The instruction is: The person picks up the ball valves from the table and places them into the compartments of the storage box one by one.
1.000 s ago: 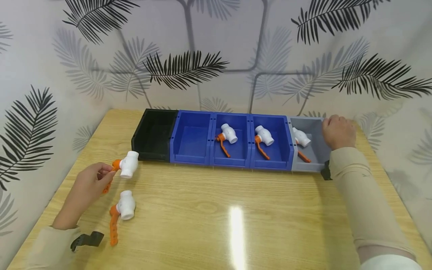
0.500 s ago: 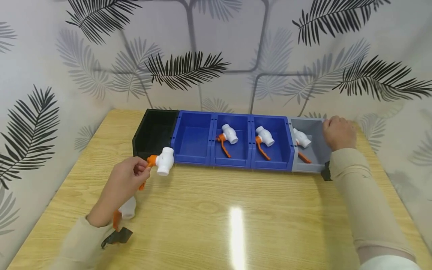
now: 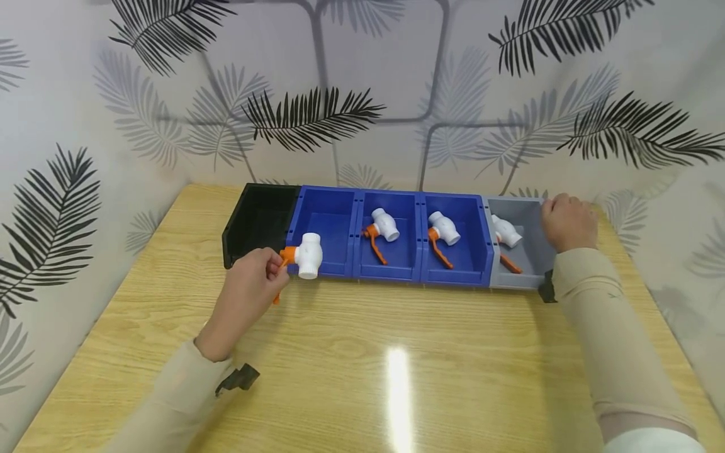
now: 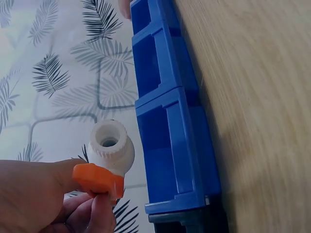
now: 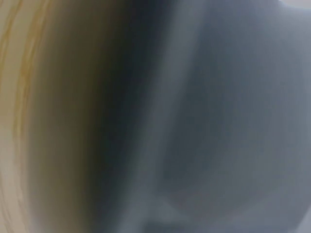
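In the head view my left hand pinches the orange handle of a white ball valve. The valve is held up over the front edge of the left blue bin. From the left wrist view, the thumb and fingers are on the orange handle, with the round opening of the white body beyond. My right hand is curled over the right wall of the grey bin. Its fingertips are hidden, and the right wrist view is mostly blurred grey plastic.
A black bin stands at the row's left end. The middle blue bin, the right blue bin and the grey one each contain an orange-handled valve. The wooden table extends in front, with a patterned wall behind.
My left hand has carried the ball valve rightward and slightly away, from the table's left side to the left blue bin. Its arm now covers the valve lying on the table. The right hand stays put.
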Motion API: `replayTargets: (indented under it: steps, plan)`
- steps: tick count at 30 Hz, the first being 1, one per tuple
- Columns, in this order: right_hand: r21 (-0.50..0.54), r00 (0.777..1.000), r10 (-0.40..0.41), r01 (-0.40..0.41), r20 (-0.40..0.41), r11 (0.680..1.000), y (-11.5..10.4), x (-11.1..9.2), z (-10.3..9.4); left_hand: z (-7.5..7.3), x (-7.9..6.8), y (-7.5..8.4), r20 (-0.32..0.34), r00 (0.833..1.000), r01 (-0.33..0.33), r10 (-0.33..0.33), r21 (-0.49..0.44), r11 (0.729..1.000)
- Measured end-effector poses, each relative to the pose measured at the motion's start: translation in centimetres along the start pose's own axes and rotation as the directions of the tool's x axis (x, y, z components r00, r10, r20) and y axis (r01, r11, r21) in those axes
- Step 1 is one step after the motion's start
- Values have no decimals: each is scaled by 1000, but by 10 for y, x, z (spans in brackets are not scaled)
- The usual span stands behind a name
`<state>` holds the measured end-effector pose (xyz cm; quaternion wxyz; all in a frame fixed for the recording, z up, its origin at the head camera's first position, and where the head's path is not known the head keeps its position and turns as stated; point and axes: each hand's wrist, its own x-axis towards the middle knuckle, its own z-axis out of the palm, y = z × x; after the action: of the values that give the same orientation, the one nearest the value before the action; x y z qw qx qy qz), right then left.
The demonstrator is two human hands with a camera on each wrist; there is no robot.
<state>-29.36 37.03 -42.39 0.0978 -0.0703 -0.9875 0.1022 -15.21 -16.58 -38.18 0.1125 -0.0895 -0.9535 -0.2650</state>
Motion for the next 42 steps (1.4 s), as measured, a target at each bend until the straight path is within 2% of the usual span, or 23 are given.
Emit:
replayTargets:
  steps: [11, 25, 30, 35, 42]
  plan:
    - [-3, 1000, 9, -9, -3, 1000, 5, 2, -1, 13, 31, 23, -90, 996, -13, 17, 41, 999]
    - [21, 1000, 3, -3, -22, 1000, 10, 1, -2, 39, 62, 36, -152, 985, -65, 87, 141, 988]
    - [15, 1000, 1, -1, -8, 1000, 9, 3, 0, 48, 69, 37, -166, 983, -49, 76, 159, 986]
    - [8, 1000, 9, -8, -10, 1000, 5, 3, 0, 59, 76, 36, -173, 983, -20, 59, 219, 975]
    - [9, 1000, 8, -8, 3, 1000, 1, 2, -1, 70, 80, 33, -149, 989, 26, 13, 254, 967]
